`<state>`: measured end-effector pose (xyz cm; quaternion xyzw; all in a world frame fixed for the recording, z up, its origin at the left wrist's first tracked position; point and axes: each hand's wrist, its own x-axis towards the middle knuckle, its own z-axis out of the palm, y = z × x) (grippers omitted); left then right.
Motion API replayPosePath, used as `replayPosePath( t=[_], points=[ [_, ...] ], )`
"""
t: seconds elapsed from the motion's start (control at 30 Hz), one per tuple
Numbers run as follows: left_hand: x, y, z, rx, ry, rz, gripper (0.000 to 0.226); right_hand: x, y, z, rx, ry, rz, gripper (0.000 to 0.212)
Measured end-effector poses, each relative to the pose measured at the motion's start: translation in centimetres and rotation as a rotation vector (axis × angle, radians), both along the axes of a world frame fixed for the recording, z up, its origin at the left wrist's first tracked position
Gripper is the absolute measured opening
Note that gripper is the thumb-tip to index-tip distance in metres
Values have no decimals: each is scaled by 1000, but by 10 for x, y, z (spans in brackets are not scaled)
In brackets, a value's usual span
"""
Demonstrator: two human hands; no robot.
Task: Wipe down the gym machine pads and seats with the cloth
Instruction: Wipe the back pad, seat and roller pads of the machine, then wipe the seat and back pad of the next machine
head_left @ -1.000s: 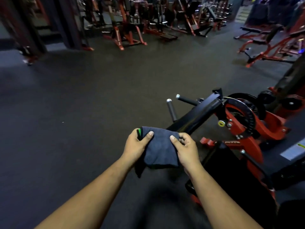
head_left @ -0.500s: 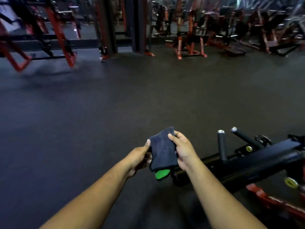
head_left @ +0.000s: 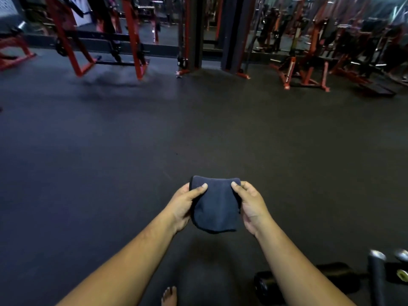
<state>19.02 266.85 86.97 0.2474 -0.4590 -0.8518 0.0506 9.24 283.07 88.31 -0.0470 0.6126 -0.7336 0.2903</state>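
A dark rubber gym floor (head_left: 154, 140) fills most of the view, stretching far back to a dim room. Along the far edge stand red and black machine frames: a slanted red rack (head_left: 132, 36) at far left, black upright columns (head_left: 231, 34) at far centre, and red-footed machines (head_left: 306, 69) at far right. The far machines are blurred and their details cannot be made out.

Near the centre, two bare forearms reach forward. The left hand (head_left: 183, 206) and right hand (head_left: 251, 206) hold a folded dark blue cloth (head_left: 215, 206) between them above the floor, each thumb pressed on its top face and the other fingers curled behind its side edges. The cloth hangs flat, its rounded lower edge free.

Half a second ago the cloth was narrower and upright, with a green corner showing at its bottom; now it is spread wider and no green shows. The black machine arm that lay close beside the right hand has slid to the near right corner, as the view has turned left.

At the near right corner sits a black roller pad (head_left: 331, 277) with black pegs (head_left: 376, 277) capped in silver; the right forearm crosses in front of the pad. A bare foot (head_left: 169, 295) shows at the near bottom edge.
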Motion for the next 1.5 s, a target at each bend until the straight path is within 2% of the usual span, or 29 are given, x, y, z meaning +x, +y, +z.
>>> replayPosePath(
  t=[0.1, 0.2, 0.27, 0.4, 0.47, 0.53, 0.67, 0.77, 0.83, 0.93, 1.0, 1.13, 1.2, 1.37, 1.5],
  points=[
    [-22, -56, -5, 54, 30, 86, 30, -20, -58, -4, -1, 34, -20, 9],
    [-42, -109, 2, 129, 0, 133, 32, -40, -104, 3, -20, 59, 10, 10],
    [-57, -143, 11, 110, -59, 3, 43, -55, -134, 10, -67, 66, 42, 13],
    [-82, -182, 10, -18, -293, -308, 79, -85, -176, 23, -92, 66, 66, 11],
    [-98, -196, 6, -36, -310, -343, 84, -102, -193, 28, -111, 31, 60, 15],
    [-119, -212, 12, -41, -263, -302, 77, -125, -213, 30, -143, 16, 48, 18],
    [-173, -250, 24, -9, -103, -31, 44, -176, -250, 24, -184, -11, 40, 18],
    [-218, -283, 30, -9, -54, 73, 32, -220, -278, 18, -212, -17, 67, 16],
    [-251, -309, 29, -105, -73, 128, 32, -255, -300, 15, -218, -5, 93, 16],
    [-298, -345, 32, -221, -144, 292, 47, -310, -337, 11, -126, 45, 95, 18],
    [-326, -376, 34, -323, -160, 372, 47, -346, -365, 12, -109, 53, 119, 17],
    [-365, -431, 38, -584, -163, 350, 48, -400, -422, 18, -66, 103, 170, 16],
    [-382, -462, 37, -760, -201, 354, 49, -426, -455, 17, -5, 188, 182, 18],
    [-431, -553, 28, -1331, -416, 391, 48, -497, -545, 9, 246, 546, 182, 16],
    [-478, -631, 25, -1602, -481, 304, 42, -548, -625, -3, 318, 658, 167, 17]
  ],
)
